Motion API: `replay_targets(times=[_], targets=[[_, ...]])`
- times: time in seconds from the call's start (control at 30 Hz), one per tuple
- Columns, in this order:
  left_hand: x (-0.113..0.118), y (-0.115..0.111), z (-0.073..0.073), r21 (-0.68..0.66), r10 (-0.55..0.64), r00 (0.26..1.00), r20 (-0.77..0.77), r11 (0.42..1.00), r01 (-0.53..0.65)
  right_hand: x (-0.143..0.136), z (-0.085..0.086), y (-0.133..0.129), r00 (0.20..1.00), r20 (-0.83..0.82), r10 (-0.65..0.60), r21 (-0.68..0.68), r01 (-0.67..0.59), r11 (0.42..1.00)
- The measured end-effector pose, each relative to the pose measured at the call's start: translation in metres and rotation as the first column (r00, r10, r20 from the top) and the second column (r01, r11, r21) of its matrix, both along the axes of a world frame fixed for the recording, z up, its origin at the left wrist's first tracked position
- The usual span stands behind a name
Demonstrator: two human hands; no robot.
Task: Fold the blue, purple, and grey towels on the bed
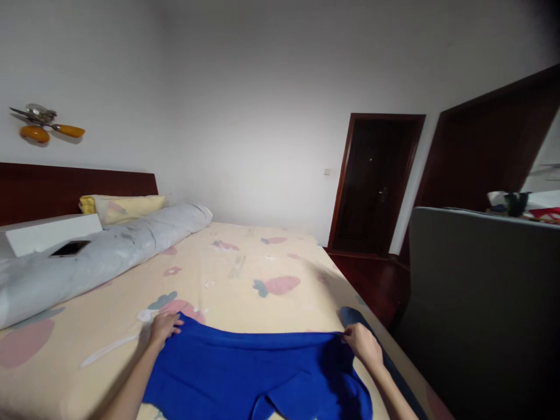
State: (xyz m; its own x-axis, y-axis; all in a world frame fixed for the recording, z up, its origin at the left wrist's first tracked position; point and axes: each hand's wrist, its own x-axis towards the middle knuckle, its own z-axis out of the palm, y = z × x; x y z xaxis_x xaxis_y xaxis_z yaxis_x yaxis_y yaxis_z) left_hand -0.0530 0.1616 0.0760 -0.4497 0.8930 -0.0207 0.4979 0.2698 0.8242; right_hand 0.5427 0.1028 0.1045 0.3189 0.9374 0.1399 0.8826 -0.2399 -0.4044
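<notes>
A bright blue garment point(258, 370) lies spread on a bed with a cream sheet point(236, 265) printed with pink and grey shapes. My left hand point(163, 328) grips the garment's far left corner. My right hand point(362, 343) pinches its far right corner. The far edge is stretched straight between the two hands. The garment's near part splits into two flaps at the bottom of the view.
A long grey bolster point(109, 248) with a dark phone point(70, 248) on it lies along the dark wood headboard point(65, 186), beside a yellow pillow point(126, 207). A grey upright panel point(481, 303) stands right of the bed. Dark doorways point(376, 184) are beyond.
</notes>
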Motion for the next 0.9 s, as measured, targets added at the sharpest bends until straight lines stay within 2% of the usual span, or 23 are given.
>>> replay_targets(times=[0.13, 0.27, 0.37, 0.53, 0.7, 0.9], targets=[[0.005, 0.009, 0.002, 0.038, 0.014, 0.974, 0.227, 0.999, -0.024, -0.010, 0.003, 0.010, 0.995, 0.033, -0.095, -0.032, 0.096, 0.995], [0.005, 0.015, 0.007, 0.039, -0.004, 0.950, 0.313, 0.999, -0.009, -0.010, -0.002, 0.020, 0.994, -0.006, -0.105, -0.075, 0.104, 0.992], [0.004, 0.020, 0.011, 0.036, -0.024, 0.946, 0.324, 0.999, 0.013, -0.006, -0.005, 0.026, 0.995, -0.025, -0.098, -0.088, 0.096, 0.991], [0.003, 0.033, 0.014, 0.041, -0.072, 0.945, 0.320, 0.997, 0.062, -0.002, -0.001, 0.036, 0.991, 0.048, -0.123, -0.047, 0.125, 0.991], [0.003, 0.039, 0.011, 0.049, -0.134, 0.947, 0.291, 0.991, 0.125, 0.002, 0.006, 0.050, 0.982, 0.088, -0.169, -0.048, 0.173, 0.984], [0.005, 0.043, 0.005, 0.025, -0.191, 0.950, 0.247, 0.981, 0.191, 0.006, -0.001, 0.059, 0.974, 0.116, -0.192, -0.060, 0.200, 0.978]])
